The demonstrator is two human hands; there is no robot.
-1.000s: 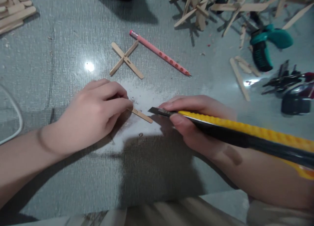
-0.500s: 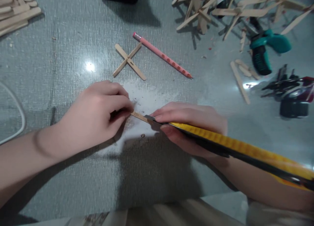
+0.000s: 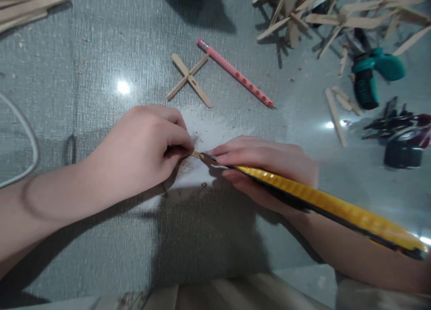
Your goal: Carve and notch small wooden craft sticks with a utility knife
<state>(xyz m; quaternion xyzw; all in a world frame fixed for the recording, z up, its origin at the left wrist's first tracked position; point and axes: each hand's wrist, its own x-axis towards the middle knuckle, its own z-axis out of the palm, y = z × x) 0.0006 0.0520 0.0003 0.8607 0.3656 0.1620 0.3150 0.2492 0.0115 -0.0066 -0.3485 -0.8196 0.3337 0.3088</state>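
Observation:
My left hand (image 3: 151, 144) pinches one end of a small wooden stick (image 3: 196, 154) over a whitish patch on the grey table. My right hand (image 3: 266, 164) is closed around the front of a yellow and black utility knife (image 3: 310, 193), whose handle stretches back over my right forearm. The dark blade (image 3: 208, 156) rests on the stick close to my left fingertips; part of the stick is hidden by the fingers and blade. Beyond my hands lies a cross of two wooden sticks (image 3: 189, 76), beside a pink pencil (image 3: 235, 72).
Joined wooden sticks (image 3: 343, 20) pile up at the top right, near teal-handled pliers (image 3: 367, 83). Dark small tools (image 3: 400, 126) lie at the right. More sticks (image 3: 30, 7) are at the top left, a white cable (image 3: 28, 135) at the left edge.
The view has shifted, so the table items appear further right. My left fingertips and the blade are closer together, and less of the stick shows between them.

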